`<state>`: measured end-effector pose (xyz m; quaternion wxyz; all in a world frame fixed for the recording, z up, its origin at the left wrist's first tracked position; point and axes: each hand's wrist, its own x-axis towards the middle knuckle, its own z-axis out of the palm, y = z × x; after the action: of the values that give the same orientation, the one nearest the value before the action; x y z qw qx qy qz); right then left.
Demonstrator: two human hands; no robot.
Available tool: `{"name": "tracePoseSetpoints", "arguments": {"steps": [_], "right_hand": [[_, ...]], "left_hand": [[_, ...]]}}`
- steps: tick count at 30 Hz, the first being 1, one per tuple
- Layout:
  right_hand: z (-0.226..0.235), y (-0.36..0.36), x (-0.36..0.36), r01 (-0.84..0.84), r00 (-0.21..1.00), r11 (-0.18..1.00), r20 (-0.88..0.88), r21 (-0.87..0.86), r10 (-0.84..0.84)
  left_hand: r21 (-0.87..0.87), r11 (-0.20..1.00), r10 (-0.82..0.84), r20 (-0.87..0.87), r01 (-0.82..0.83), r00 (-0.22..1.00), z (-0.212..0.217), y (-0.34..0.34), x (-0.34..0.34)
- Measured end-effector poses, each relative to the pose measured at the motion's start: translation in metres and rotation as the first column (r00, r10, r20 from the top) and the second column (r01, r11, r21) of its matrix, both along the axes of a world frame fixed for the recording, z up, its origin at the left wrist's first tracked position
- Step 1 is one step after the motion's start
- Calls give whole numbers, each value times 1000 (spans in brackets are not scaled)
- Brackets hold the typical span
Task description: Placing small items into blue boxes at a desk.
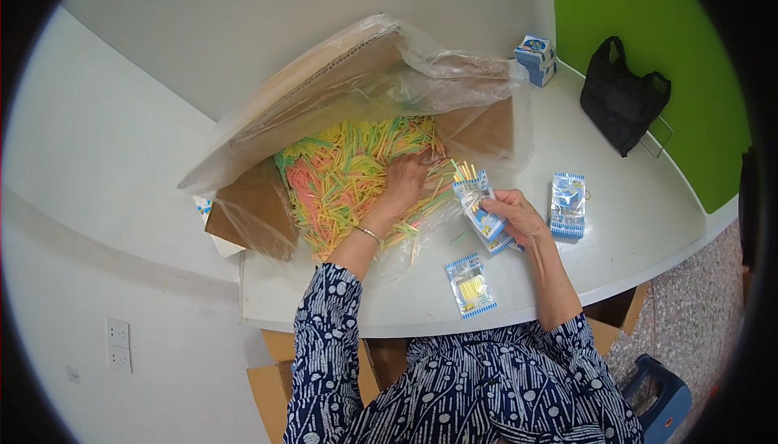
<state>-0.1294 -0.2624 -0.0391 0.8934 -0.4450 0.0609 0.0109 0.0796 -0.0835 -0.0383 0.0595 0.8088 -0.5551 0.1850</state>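
Sticks could be spilled from the packet if it were tipped, since its mouth is open and several ends can be seen above the rim. The film might be creased if it were squeezed too hard by the right hand, by whose fingers and thumb it is gripped. The liner could be dragged, and sticks swept onto the table, by the left hand, whose fingers are partly buried among the sticks; whether anything is grasped there cannot be told. The packet is held between the box and the table's front edge. It is coloured blue and white, with pale yellow sticks shown at the top.
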Motion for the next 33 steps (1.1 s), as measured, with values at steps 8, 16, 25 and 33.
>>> {"name": "tracePoseSetpoints", "arguments": {"steps": [8, 16, 25, 33], "right_hand": [[7, 5, 0, -18, 1000, 1000, 9, -22, 18], [-5, 2, 5, 1, 1000, 995, -14, -101, -3], [2, 9, 3, -56, 998, 991, -6, -119, 55], [-3, 8, 2, -56, 998, 992, 2, -114, 56]], "left_hand": [[64, 996, 67, 6, -67, 998, -3, 0, 8], [-379, 852, -159, -845, -362, 510, 95, -23, -55], [-481, 843, -274, -771, -242, 575, 82, -19, -89], [-542, 817, -332, -721, -197, 608, 60, -18, -96]]}}
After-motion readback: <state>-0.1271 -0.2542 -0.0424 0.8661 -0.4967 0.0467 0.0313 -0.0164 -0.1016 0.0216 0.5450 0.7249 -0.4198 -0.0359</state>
